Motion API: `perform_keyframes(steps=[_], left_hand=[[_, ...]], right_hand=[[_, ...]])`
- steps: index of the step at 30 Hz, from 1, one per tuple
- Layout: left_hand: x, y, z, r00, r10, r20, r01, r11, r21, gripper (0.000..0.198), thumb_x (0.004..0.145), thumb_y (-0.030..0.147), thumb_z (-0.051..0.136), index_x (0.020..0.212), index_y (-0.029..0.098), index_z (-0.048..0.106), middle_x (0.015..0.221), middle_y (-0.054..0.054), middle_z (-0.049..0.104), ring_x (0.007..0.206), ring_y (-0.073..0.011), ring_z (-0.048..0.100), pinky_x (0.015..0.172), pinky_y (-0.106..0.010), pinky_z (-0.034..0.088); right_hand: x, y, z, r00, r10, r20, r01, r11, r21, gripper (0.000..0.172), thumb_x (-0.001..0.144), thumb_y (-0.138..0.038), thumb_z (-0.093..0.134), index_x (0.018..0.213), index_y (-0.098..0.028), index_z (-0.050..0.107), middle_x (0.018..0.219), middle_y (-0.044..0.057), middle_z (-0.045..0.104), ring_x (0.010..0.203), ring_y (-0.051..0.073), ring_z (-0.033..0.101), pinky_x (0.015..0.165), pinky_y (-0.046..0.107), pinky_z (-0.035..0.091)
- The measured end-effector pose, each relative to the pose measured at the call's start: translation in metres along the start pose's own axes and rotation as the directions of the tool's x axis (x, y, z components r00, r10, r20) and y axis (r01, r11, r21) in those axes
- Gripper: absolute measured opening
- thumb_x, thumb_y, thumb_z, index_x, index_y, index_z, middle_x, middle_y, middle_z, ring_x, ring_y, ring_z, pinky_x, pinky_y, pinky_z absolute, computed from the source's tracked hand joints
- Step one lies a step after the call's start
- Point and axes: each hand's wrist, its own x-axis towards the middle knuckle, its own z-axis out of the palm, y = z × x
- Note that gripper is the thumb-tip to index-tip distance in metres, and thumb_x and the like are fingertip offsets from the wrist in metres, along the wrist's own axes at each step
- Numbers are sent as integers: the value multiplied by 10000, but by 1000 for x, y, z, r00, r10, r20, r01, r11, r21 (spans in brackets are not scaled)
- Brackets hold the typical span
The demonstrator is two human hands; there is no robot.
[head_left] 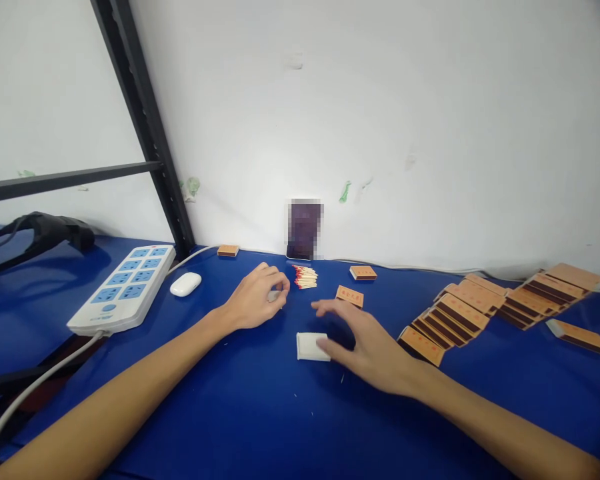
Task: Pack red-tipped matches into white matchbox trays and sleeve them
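A: Right hand (367,347), fingers spread flat, thumb touching the white inner tray (313,347) on the blue table (260,413).

B: Left hand (255,300)?

A: Curled loosely round something small and grey, beside the loose matches (305,277). Matchbox (350,295) print is unreadable (too small).

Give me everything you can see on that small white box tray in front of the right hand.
The white tray is a small, shallow rectangular piece, apparently thin card, plain and unprinted. It lies flat on the blue table cover, long side running left to right, near the middle between both arms. The right hand rests its thumb against the tray's right end, fingers spread above and beyond it. Nothing else touches it. Whether it holds anything cannot be told from this angle.
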Motion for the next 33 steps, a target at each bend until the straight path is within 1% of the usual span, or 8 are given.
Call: perform_keyframes(steps=[4, 8, 12, 17, 22, 28, 30, 33], left_hand=[[-5, 5, 3, 999, 20, 43, -25, 994, 102, 137, 870, 243, 477, 903, 186, 597, 913, -30, 602, 837, -186, 488, 788, -342, 379], [-11, 5, 3, 992, 48, 121, -67, 986, 155, 231, 875, 297, 495, 1053, 204, 610, 1042, -49, 616, 948, -213, 519, 828, -367, 362], [-16, 1, 1, 984, 52, 172, -77, 987, 143, 228, 883, 265, 481, 1049, 209, 628, 1066, -54, 616, 993, -212, 531, 865, -370, 352], [-18, -4, 2, 983, 70, 168, -93, 986, 138, 277, 879, 146, 424, 1061, 208, 624, 1099, -57, 606, 1009, -194, 543, 900, -375, 344], [-19, 1, 4, 990, 124, 64, -132, 980, 148, 248, 883, 150, 433, 1033, 196, 625, 1180, -75, 555, 1096, -205, 515, 935, -383, 342], [-19, 15, 4, 986, 167, 32, -169, 977, 132, 232, 913, 169, 415, 1025, 182, 618, 1005, -53, 600, 876, -177, 532, 825, -358, 393], [-20, 19, 3, 980, 192, 55, -196, 978, 71, 262, 949, 190, 376, 1077, 181, 604, 992, -54, 606, 893, -180, 536, 839, -350, 409], [-21, 22, 1, 975, 202, 95, -194, 977, -92, 305, 992, 243, 328, 1196, 194, 550, 1051, -61, 617, 952, -174, 557, 864, -319, 432]], right_hand=[[48, 13, -9, 995, 28, -97, -46, 980, -194, 279, 880, -241, 465, 1146, -186, 529, 1176, 102, 614, 1102, 234, 559, 955, 410, 428], [102, 36, -6, 1000, 0, 21, 6, 950, -313, 462, 879, -183, 423, 1328, -77, 454, 1366, 171, 503, 1251, 247, 466, 1060, 390, 339], [127, 52, 4, 992, -13, 127, 52, 950, -309, 449, 906, -192, 377, 1326, -85, 495, 1350, 159, 540, 1236, 241, 501, 1041, 370, 367], [119, 57, 11, 989, -21, 146, 68, 945, -321, 448, 913, -192, 336, 1291, -58, 536, 1334, 177, 551, 1235, 259, 507, 1053, 394, 354], [91, 47, 14, 989, -25, 145, 73, 941, -331, 459, 930, -226, 318, 1323, -81, 506, 1381, 160, 511, 1287, 243, 457, 1079, 416, 336], [72, 38, 13, 989, -25, 145, 69, 950, -306, 484, 926, -217, 312, 1376, -92, 437, 1404, 170, 481, 1309, 242, 430, 1082, 456, 347], [68, 37, 9, 993, -50, 107, 79, 956, -281, 496, 916, -202, 323, 1396, -108, 405, 1410, 162, 474, 1313, 244, 423, 1081, 470, 350], [53, 33, 4, 993, -102, -59, 87, 973, -214, 484, 891, -144, 340, 1365, -168, 437, 1367, 121, 515, 1274, 222, 460, 1062, 466, 377]])
